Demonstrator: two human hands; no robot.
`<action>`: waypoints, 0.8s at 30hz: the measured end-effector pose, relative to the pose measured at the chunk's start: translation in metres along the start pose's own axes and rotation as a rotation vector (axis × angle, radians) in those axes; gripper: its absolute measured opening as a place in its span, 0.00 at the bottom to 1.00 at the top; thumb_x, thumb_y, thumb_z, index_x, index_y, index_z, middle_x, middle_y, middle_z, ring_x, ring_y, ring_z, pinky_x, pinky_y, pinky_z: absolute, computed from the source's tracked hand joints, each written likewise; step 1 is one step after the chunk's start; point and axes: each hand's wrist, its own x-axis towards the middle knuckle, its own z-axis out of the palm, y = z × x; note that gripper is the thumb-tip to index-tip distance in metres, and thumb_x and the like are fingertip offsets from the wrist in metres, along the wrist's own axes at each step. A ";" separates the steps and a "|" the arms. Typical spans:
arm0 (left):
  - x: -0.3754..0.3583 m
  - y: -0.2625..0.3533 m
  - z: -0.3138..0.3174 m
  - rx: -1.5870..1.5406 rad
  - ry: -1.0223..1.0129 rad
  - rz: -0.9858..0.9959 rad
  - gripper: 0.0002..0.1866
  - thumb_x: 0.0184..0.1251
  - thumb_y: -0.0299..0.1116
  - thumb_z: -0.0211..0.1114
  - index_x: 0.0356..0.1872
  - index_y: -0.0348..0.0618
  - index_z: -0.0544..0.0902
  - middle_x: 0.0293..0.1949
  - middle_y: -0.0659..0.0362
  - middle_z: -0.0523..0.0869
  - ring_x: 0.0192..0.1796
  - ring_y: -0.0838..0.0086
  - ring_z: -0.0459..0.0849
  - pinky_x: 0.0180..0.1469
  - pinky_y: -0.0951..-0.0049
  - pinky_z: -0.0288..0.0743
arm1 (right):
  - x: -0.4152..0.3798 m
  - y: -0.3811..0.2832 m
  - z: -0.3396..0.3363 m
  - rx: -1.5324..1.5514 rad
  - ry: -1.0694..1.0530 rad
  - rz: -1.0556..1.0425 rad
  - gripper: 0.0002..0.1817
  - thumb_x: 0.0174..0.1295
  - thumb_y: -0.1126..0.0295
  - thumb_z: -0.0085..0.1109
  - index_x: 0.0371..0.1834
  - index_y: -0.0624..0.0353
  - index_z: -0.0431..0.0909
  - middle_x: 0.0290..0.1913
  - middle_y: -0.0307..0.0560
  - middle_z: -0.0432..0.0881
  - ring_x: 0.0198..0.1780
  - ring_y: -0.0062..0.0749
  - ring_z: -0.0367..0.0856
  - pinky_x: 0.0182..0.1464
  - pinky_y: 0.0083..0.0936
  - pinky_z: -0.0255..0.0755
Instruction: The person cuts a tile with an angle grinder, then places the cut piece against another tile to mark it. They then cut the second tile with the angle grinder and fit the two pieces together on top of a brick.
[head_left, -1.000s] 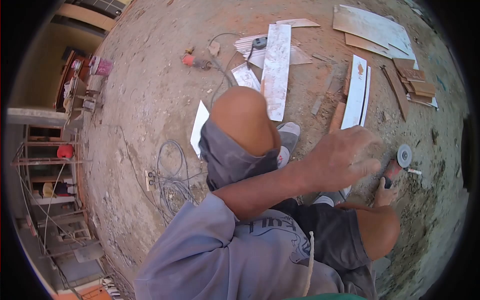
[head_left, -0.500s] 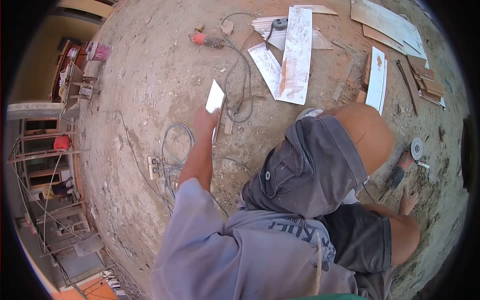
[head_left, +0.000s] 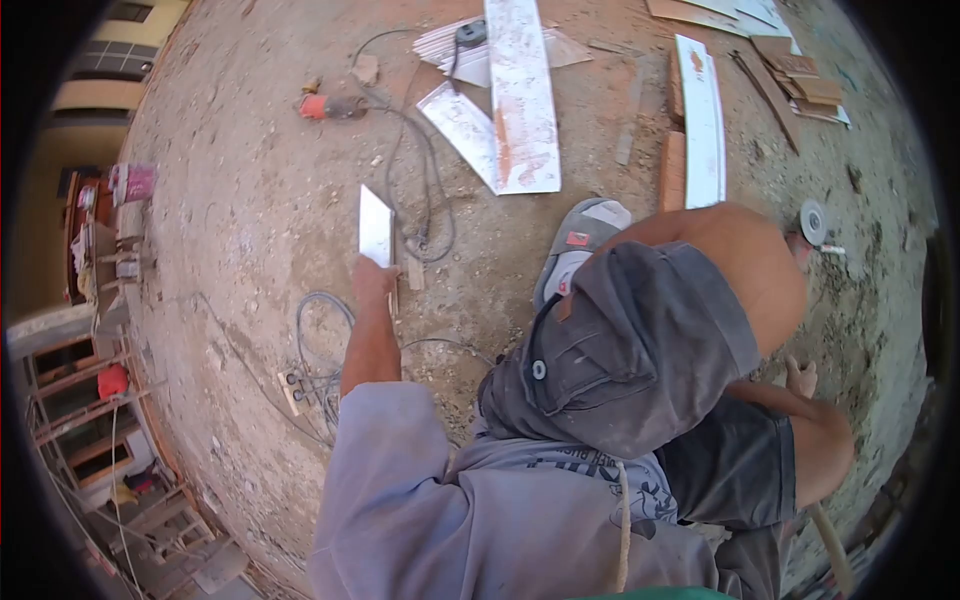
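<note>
My left hand [head_left: 375, 278] is closed on the lower end of a white tile strip [head_left: 376, 226] with a slanted top edge, held out over the dirt ground. Beside it, small narrow offcuts [head_left: 414, 272] lie near a grey cable. At the right, beyond my bent leg, my right hand [head_left: 800, 378] is low by the ground with its fingers apart and nothing visible in them. The angle grinder [head_left: 813, 222] lies above that hand; its disc shows and my knee partly hides its body.
Large white tile pieces [head_left: 526, 100] and a tape measure [head_left: 470, 35] lie ahead. An orange power tool [head_left: 330, 106] sits at upper left. Cables run to a socket block [head_left: 291, 393]. More strips [head_left: 704, 125] and brown pieces [head_left: 790, 75] are upper right. A pink bucket [head_left: 132, 184] stands far left.
The view has shifted, so the ground items appear further left. My left hand still holds the tile strip, now more upright in view. My sandalled foot has come into sight.
</note>
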 end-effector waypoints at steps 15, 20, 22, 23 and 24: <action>-0.071 0.242 -0.078 -0.679 -0.281 0.402 0.38 0.46 0.53 0.80 0.44 0.22 0.82 0.37 0.46 0.87 0.37 0.63 0.86 0.39 0.65 0.78 | -0.030 -0.155 -0.038 0.279 0.167 -0.235 0.26 0.55 0.53 0.64 0.46 0.66 0.77 0.44 0.61 0.80 0.47 0.53 0.79 0.52 0.41 0.72; -0.087 0.412 -0.045 -0.509 -0.292 0.663 0.33 0.46 0.57 0.79 0.35 0.29 0.86 0.27 0.55 0.85 0.29 0.72 0.83 0.30 0.69 0.74 | -0.020 -0.236 -0.097 0.466 -0.152 -0.386 0.23 0.54 0.55 0.64 0.40 0.68 0.79 0.33 0.56 0.83 0.37 0.48 0.82 0.45 0.38 0.75; -0.107 0.467 -0.042 -0.629 -0.396 0.792 0.34 0.46 0.58 0.78 0.35 0.29 0.86 0.26 0.55 0.86 0.29 0.71 0.84 0.32 0.69 0.75 | -0.008 -0.271 -0.120 0.371 -0.268 -0.564 0.24 0.54 0.56 0.65 0.42 0.68 0.80 0.32 0.58 0.84 0.36 0.48 0.84 0.43 0.38 0.76; -0.110 0.491 -0.036 -0.621 -0.401 0.801 0.34 0.46 0.58 0.78 0.35 0.29 0.86 0.26 0.55 0.86 0.29 0.71 0.84 0.32 0.69 0.75 | -0.002 -0.290 -0.131 0.377 -0.266 -0.555 0.24 0.54 0.56 0.65 0.42 0.68 0.80 0.32 0.58 0.84 0.36 0.48 0.84 0.43 0.38 0.76; -0.111 0.514 -0.029 -0.597 -0.435 0.823 0.34 0.46 0.57 0.78 0.36 0.29 0.87 0.28 0.53 0.87 0.30 0.69 0.85 0.33 0.67 0.76 | 0.007 -0.311 -0.142 0.289 -0.290 -0.606 0.24 0.54 0.56 0.64 0.42 0.67 0.80 0.34 0.60 0.84 0.38 0.50 0.84 0.43 0.38 0.76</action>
